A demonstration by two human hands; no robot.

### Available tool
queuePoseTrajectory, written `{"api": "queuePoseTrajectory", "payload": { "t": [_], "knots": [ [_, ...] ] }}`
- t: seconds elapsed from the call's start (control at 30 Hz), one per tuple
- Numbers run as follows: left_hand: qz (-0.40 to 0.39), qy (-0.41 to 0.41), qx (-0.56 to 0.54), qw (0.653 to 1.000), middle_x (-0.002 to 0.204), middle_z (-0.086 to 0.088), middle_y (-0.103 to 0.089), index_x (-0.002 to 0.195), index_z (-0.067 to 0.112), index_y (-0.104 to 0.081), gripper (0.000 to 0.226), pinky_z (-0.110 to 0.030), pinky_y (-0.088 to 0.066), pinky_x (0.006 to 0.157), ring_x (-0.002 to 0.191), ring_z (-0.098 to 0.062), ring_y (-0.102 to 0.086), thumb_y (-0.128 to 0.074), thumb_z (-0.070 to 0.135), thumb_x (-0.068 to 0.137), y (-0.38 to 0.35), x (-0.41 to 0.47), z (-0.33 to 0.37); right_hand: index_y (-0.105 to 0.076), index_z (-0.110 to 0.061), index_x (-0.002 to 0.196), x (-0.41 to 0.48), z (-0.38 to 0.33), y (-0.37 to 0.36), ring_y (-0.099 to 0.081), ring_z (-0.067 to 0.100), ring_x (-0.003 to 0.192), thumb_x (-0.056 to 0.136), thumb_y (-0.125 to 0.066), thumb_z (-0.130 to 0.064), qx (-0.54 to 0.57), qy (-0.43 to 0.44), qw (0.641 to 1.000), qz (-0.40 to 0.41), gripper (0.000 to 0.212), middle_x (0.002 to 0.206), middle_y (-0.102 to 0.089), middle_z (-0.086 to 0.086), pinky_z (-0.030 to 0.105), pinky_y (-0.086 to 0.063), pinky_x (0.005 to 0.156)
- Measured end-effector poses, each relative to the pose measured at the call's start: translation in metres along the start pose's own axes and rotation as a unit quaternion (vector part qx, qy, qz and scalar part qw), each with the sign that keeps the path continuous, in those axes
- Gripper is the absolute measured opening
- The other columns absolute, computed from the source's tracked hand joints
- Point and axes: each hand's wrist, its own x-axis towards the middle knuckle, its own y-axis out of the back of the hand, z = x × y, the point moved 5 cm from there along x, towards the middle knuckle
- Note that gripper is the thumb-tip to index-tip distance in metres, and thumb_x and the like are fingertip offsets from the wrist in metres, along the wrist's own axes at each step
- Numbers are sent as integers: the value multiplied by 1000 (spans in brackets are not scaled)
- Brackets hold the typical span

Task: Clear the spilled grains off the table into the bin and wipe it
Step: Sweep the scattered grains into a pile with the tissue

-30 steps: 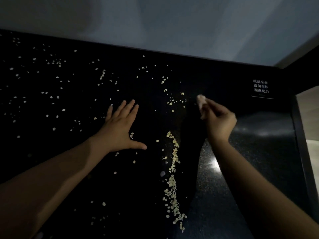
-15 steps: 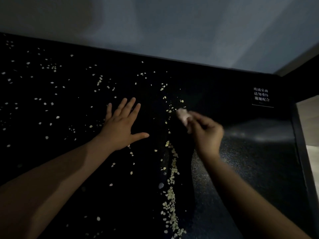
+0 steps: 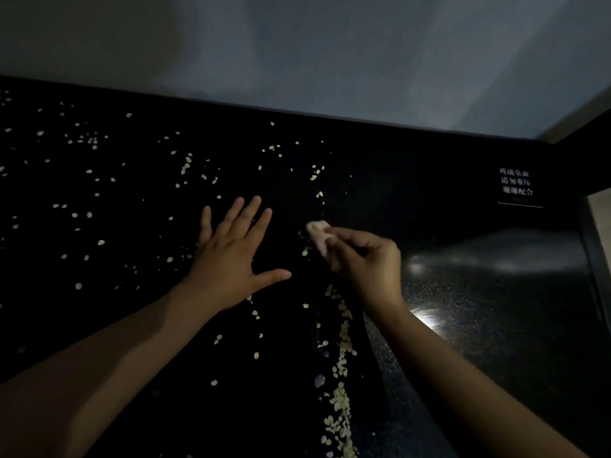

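Nearest, at 6 o'clock, a swept line of grains (image 3: 340,385) is lying on the dark table (image 3: 496,325). Beyond it, the left hand (image 3: 231,259) is resting flat, fingers spread and holding nothing. At its 3 o'clock, the right hand (image 3: 363,259) is pinching a small pale wad (image 3: 317,231) at the head of that line. Farther off, loose grains are lying scattered from 9 to 12 o'clock, and a small printed sign (image 3: 517,186) is sitting at 2 o'clock.

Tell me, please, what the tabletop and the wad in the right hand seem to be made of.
Tabletop: black, glossy, speckled, mirroring a light glare; polished stone or glass, probably. Wad, pinched by the right hand: pale, crumpled; likely tissue or cloth, too blurred to tell.
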Motion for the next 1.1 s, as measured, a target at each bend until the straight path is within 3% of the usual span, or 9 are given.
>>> {"api": "queuePoseTrajectory", "payload": {
  "t": [0.1,0.23,0.4,0.6,0.63,0.73,0.83,0.93,1.1],
  "knots": [
    [9,-3,-11,1000,159,4,15,152,25,-2,107,-53,16,113,145,-15,18,-15,91,69,-1,0,0,-76,-17,103,24,-10,26,-71,6,87,89,-67,-6,22,28,994,102,19,92,-76,-9,24,-56,78],
    [17,-7,-18,1000,159,4,12,152,26,-4,108,-51,18,113,145,-14,17,-15,92,68,1,0,-1,-75,-13,108,81,-30,44,-69,-2,84,89,-71,-16,-2,70,982,173,19,97,-75,-5,14,-53,76],
    [24,-9,-24,999,160,5,11,152,27,-6,110,-52,19,112,145,-12,17,-13,95,65,3,3,-2,-74,-10,110,110,-18,19,-59,-16,63,87,-72,-18,-82,64,984,141,24,90,-73,-2,4,-46,70],
    [17,-14,-5,1000,159,8,15,151,31,-1,115,-53,22,110,144,-10,20,-15,97,57,9,9,-10,-76,-26,102,41,-13,-15,-66,0,105,87,-71,-11,-20,68,997,-33,22,105,-73,-16,21,-53,90],
    [15,-16,-5,1000,159,8,13,151,31,-2,115,-53,22,110,144,-9,18,-16,96,57,10,9,-11,-76,-27,100,39,-15,-12,-68,1,101,88,-70,-9,-23,76,996,-32,23,102,-74,-16,19,-53,85],
    [11,-23,-16,1000,160,8,5,152,31,-9,117,-51,20,112,145,-10,11,-18,95,55,14,10,-12,-74,-27,100,63,-27,15,-67,-5,78,88,-71,-14,-49,109,987,106,19,86,-75,-12,15,-52,70],
    [8,-26,-31,999,159,9,-1,150,32,-15,117,-48,19,114,146,-10,4,-20,95,52,20,13,-13,-76,-15,106,111,-30,25,-65,-1,72,88,-72,-21,-62,95,979,171,19,85,-76,-1,17,-55,75],
    [7,-38,-40,998,158,12,-3,150,34,-17,115,-47,18,115,145,-8,2,-22,94,51,22,15,-15,-75,-10,108,136,-21,11,-66,2,73,88,-71,-17,-105,82,978,159,21,94,-76,5,7,-49,72],
    [66,-66,-129,987,157,10,-19,146,24,-34,100,-34,8,117,144,-5,-8,-33,83,66,30,17,-32,-74,-28,104,80,-16,-21,-61,-13,72,86,-73,-11,-104,114,988,19,25,91,-73,-17,15,-49,75]
  ]
}}
